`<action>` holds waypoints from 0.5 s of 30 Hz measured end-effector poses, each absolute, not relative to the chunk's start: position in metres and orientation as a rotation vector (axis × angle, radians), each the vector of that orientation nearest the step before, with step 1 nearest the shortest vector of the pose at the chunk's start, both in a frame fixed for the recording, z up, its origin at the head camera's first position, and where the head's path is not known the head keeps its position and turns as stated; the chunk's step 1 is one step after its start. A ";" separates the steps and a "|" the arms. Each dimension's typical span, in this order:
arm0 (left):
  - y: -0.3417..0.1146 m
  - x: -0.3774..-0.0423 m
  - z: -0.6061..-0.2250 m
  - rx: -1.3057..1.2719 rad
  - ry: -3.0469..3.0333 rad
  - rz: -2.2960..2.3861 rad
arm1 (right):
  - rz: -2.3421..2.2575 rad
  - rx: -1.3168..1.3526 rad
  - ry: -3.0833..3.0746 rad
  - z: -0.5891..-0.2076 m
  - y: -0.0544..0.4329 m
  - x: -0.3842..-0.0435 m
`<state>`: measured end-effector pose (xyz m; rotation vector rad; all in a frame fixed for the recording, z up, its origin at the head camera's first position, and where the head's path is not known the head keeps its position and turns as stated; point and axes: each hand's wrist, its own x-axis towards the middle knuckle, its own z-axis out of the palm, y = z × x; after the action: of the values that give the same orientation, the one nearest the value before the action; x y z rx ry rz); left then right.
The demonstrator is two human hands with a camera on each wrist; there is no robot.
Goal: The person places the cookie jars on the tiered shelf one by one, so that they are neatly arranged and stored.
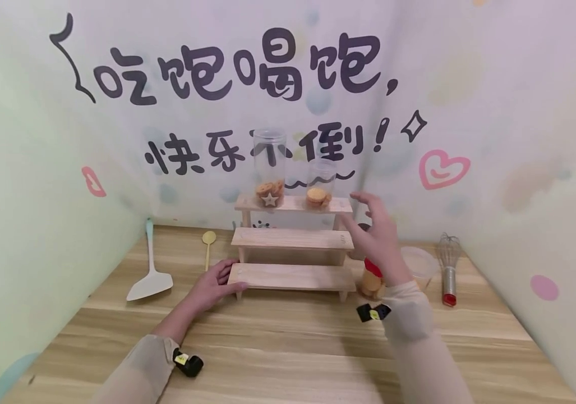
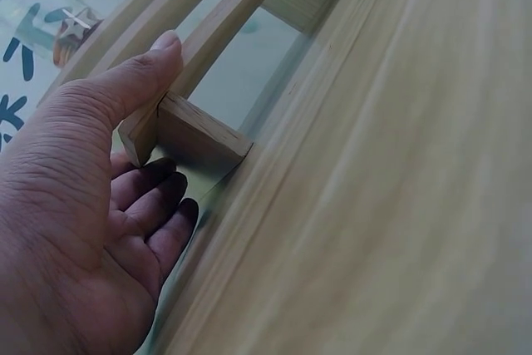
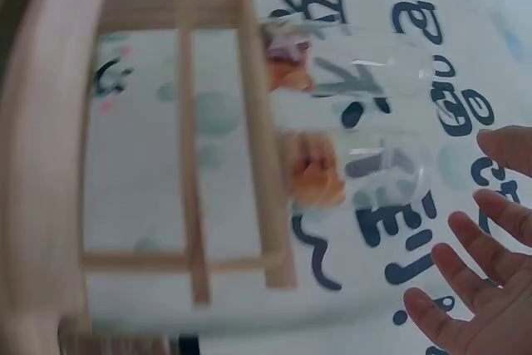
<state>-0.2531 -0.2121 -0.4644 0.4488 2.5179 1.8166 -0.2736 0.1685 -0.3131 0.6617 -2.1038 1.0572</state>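
Observation:
A three-tier wooden stand (image 1: 293, 275) sits on the table. My left hand (image 1: 212, 289) grips the left end of its lowest shelf; in the left wrist view, the thumb lies on the shelf (image 2: 208, 51) and the other fingers curl below. On the top tier stand a tall clear jar (image 1: 270, 193) and a shorter clear jar (image 1: 319, 196), both with cookies at the bottom. My right hand (image 1: 378, 238) is raised just right of the top tier, fingers spread and holding nothing. Both jars appear blurred in the right wrist view, apart from that hand (image 3: 490, 288).
Left of the stand lie a white spatula (image 1: 151, 283) and a yellow spoon (image 1: 209, 238). Partly behind my right forearm are a cookie container with red on it (image 1: 370, 280) and a translucent tub (image 1: 421, 261). A whisk (image 1: 449, 275) lies farther right, near the wall.

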 end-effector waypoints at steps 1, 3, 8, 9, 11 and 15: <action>-0.212 -0.253 -0.465 0.445 2.521 1.815 | 1.028 0.697 -2.115 -0.316 0.175 -0.273; -0.213 -0.252 -0.465 0.442 2.533 1.808 | 0.956 0.763 -2.132 -0.324 0.187 -0.272; -0.214 -0.253 -0.464 0.451 2.552 1.797 | 0.807 0.836 -2.253 -0.342 0.217 -0.266; -0.214 -0.254 -0.465 0.452 2.551 1.796 | 0.776 0.838 -2.291 -0.345 0.222 -0.264; -0.214 -0.254 -0.465 0.450 2.550 1.791 | 0.708 0.839 -2.369 -0.350 0.233 -0.261; -0.212 -0.254 -0.466 0.447 2.543 1.789 | 0.627 0.850 -2.479 -0.361 0.252 -0.256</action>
<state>-0.2540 -0.2122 -0.4661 0.4469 2.5428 1.7891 -0.2560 0.2524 -0.3611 0.8503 -2.4794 0.6267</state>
